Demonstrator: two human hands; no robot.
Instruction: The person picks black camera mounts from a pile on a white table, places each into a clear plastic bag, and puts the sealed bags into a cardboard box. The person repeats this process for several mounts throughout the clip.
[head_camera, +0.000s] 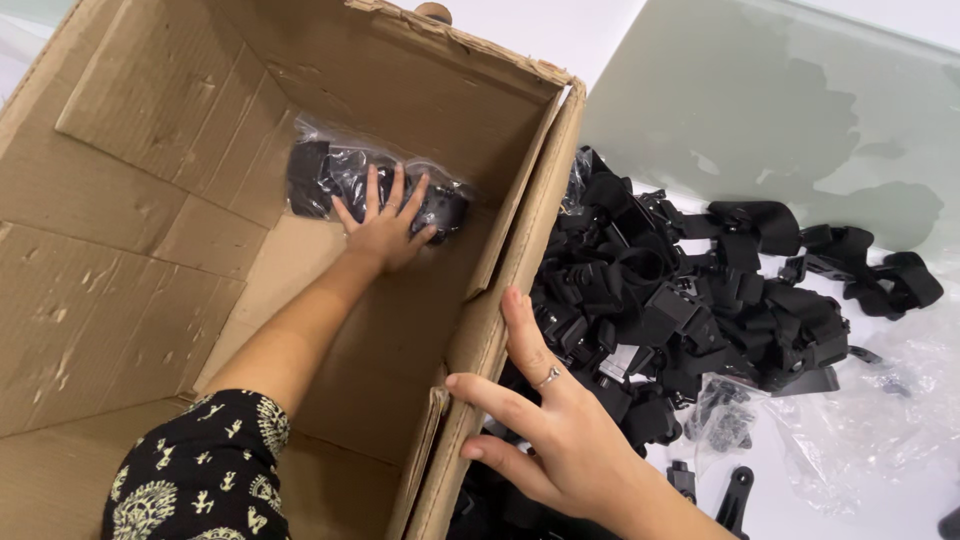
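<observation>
Left hand (385, 228) is pressing flat, fingers spread, on a crinkly plastic bag (375, 180) inside the cardboard box (120, 200); right hand (545, 425) is lying open against the box's frayed wall, beside black strap clips (700, 300).

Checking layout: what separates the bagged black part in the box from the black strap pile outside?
In the head view, the cardboard box's right wall stands between the bagged part and the pile.

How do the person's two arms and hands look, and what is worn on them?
Both hands are bare, without gloves. The left hand has no ring or watch that can be seen; its forearm is uncovered, and higher up there is a black sleeve with a pale, cream ornamental print. The right hand wears a thin silver-coloured ring on one finger. Its wrist shows no sleeve. The nails look short and unpainted.
</observation>
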